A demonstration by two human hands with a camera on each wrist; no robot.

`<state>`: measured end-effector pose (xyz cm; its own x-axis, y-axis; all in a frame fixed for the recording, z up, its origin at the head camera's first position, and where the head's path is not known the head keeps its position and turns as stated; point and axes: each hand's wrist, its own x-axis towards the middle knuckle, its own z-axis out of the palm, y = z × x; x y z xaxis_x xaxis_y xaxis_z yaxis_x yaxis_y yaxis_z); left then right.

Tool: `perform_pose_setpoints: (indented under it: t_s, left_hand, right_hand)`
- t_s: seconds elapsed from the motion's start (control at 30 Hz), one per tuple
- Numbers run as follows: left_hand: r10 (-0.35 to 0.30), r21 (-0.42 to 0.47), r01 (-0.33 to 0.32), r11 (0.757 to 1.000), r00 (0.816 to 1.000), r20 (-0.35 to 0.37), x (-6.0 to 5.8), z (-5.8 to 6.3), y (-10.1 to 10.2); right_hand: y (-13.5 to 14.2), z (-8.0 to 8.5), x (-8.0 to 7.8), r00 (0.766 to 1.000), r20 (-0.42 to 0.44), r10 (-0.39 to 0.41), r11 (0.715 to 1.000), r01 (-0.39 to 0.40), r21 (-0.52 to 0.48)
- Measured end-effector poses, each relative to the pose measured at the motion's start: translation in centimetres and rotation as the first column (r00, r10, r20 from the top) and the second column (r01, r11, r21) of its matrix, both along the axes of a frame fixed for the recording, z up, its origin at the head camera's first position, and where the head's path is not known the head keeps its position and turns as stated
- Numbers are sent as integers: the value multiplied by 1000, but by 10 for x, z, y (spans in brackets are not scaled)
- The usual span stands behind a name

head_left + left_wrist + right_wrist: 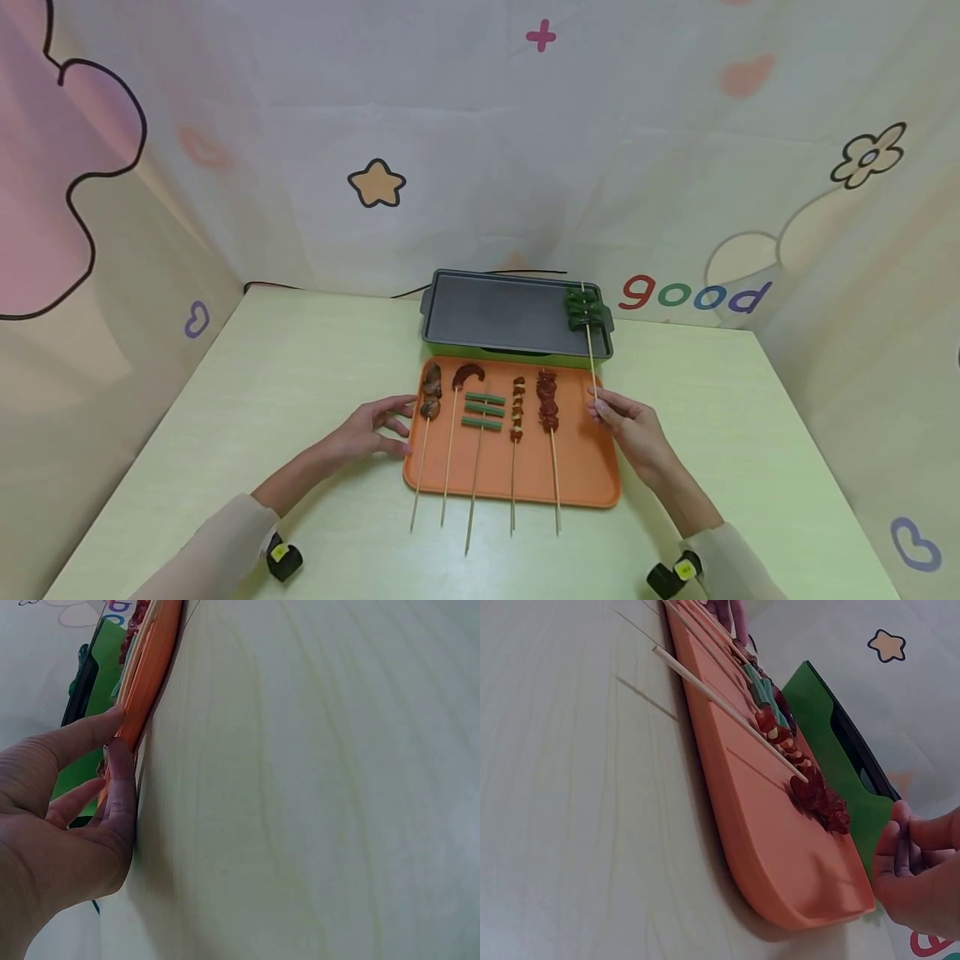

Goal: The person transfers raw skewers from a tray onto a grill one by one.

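My right hand pinches the stick of a green-vegetable skewer between thumb and fingertips. The skewer's dark green pieces are over the right end of the griddle. In the right wrist view those pieces are out of sight. My left hand has its fingers spread, with the tips at the left rim of the orange tray. On the tray lie a mushroom-like skewer, a curved dark red piece on a stick, a green-stick skewer, a small-piece skewer and a red meat skewer.
The griddle has a dark flat top and a green base, directly behind the tray. Several skewer sticks stick out past the tray's front edge over the pale table. A printed curtain stands behind the table.
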<state>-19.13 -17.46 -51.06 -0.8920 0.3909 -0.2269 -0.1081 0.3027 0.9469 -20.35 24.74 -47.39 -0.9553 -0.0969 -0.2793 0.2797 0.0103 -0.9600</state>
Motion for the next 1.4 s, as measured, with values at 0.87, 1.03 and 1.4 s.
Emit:
perform_pose_setpoints:
  t_s: [0.87,1.03,1.4]
  left_hand:
    - [7,5,-7,1000,1000,-3,2,0,0]
    - [0,16,0,1000,1000,-11,-1,-1,0]
    - [-7,-11,6,1000,999,-34,-2,-3,-2]
  right_hand:
    - [5,3,-1,997,26,66,995,-68,78]
    - [11,5,6,991,34,126,984,-129,122]
    - [22,11,40,973,54,223,970,-227,92]
